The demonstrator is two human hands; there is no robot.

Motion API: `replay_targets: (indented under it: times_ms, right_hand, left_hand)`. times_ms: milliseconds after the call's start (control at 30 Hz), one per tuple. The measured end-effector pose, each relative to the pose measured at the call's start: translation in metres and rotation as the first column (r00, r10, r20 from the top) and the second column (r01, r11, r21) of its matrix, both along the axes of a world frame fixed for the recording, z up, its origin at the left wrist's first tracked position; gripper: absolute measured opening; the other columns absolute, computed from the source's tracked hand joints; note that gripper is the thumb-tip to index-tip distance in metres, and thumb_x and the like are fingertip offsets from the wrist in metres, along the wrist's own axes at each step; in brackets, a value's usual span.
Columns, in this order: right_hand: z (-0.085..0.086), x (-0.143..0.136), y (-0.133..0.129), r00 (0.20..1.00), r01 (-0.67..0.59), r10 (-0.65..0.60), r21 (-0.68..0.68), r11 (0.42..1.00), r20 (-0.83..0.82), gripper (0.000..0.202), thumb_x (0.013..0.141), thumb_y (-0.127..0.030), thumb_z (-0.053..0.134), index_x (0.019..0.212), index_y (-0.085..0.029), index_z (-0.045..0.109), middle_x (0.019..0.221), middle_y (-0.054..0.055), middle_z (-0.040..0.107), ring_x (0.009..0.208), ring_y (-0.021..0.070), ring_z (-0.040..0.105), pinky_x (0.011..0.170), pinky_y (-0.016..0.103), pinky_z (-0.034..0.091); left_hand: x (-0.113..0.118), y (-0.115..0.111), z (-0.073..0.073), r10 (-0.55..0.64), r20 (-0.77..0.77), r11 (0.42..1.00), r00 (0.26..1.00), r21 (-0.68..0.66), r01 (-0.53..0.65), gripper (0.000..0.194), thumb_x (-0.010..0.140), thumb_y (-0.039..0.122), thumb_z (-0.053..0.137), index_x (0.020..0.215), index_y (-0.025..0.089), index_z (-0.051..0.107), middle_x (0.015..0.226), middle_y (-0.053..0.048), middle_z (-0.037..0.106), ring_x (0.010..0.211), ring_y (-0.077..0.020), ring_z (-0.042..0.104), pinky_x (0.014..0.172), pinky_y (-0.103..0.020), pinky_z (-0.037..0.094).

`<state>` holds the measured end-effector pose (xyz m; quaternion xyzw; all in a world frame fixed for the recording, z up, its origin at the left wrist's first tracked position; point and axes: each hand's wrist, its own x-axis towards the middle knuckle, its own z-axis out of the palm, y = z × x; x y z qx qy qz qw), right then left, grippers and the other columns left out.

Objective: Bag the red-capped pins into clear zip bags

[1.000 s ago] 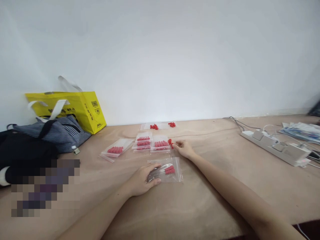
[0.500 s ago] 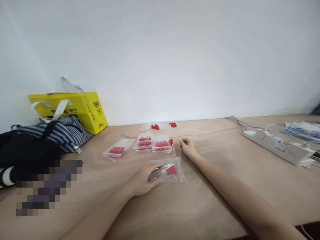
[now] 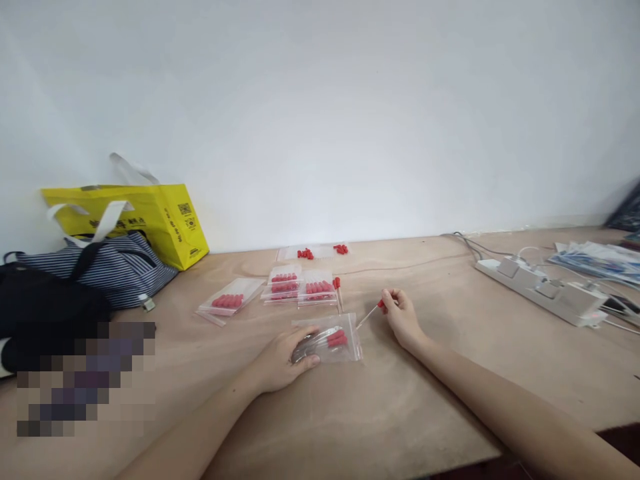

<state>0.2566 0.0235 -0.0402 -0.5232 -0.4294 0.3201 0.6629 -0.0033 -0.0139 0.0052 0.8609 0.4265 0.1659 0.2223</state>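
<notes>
My left hand is closed on the left side of a clear zip bag, which lies on the table with a few red-tipped sticks in it. In my right hand, to the right of the bag, the fingers pinch the red end of a thin white stick. The stick slants down left, its far end by the bag's right edge. Behind the bag lie loose red-tipped sticks. Filled bags with red tips sit further back, and another filled bag is to their left.
Two red clusters lie near the wall. At the left are a yellow bag, a striped bag and a black bag. A power strip with cables and some plastic packets are at the right.
My right hand has moved right and slightly toward me with the stick, which now slants toward the bag. My left hand still holds the bag. The view has shifted slightly.
</notes>
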Motion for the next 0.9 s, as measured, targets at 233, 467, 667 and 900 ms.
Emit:
replay_targets:
  times_ms: [233, 467, 667, 900]
  right_hand:
    - [0.005, -0.018, -0.013, 0.987, -0.151, 0.148, -0.041, 0.988, -0.067, 0.045, 0.058, -0.062, 0.058, 0.070, -0.021, 0.046, 0.058, -0.001, 0.054, 0.051, 0.0126, 0.050, 0.054, 0.028, 0.043]
    - [0.008, -0.026, -0.023, 0.883, -0.460, 0.448, -0.075, 0.885, -0.138, 0.040, 0.052, -0.046, 0.071, 0.074, -0.021, 0.050, 0.064, -0.002, 0.059, 0.057, 0.0127, 0.057, 0.062, 0.029, 0.046]
    - [0.004, -0.030, -0.030, 0.736, -0.666, 0.674, -0.119, 0.737, 0.057, 0.028, 0.062, -0.040, 0.066, 0.077, -0.017, 0.059, 0.074, 0.003, 0.065, 0.066, 0.0139, 0.059, 0.065, 0.028, 0.045]
    - [0.003, -0.037, -0.029, 0.762, -0.573, 0.602, -0.187, 0.798, 0.239, 0.016, 0.065, -0.028, 0.064, 0.066, -0.017, 0.053, 0.055, -0.003, 0.055, 0.046, 0.0078, 0.048, 0.045, 0.020, 0.037]
  left_hand:
    - [-0.001, 0.001, -0.001, -0.008, -0.006, 1.000, 1.000, -0.006, 0.008, 0.045, 0.078, 0.035, 0.053, 0.121, 0.026, 0.044, 0.124, -0.003, 0.050, 0.110, -0.0239, 0.047, 0.092, -0.038, 0.037]
    - [0.000, 0.001, 0.000, -0.007, -0.047, 1.000, 0.999, -0.005, 0.007, 0.047, 0.079, 0.034, 0.052, 0.123, 0.023, 0.042, 0.127, -0.005, 0.047, 0.114, -0.0234, 0.044, 0.094, -0.038, 0.035]
    - [0.000, 0.003, -0.005, -0.016, -0.018, 0.999, 1.000, 0.030, 0.017, 0.046, 0.079, 0.034, 0.052, 0.122, 0.022, 0.043, 0.125, -0.004, 0.049, 0.113, -0.0229, 0.045, 0.095, -0.037, 0.035]
    - [0.000, 0.002, -0.004, -0.024, -0.002, 0.999, 1.000, 0.034, 0.025, 0.045, 0.078, 0.035, 0.053, 0.120, 0.023, 0.044, 0.124, -0.004, 0.050, 0.112, -0.0228, 0.046, 0.094, -0.036, 0.036]
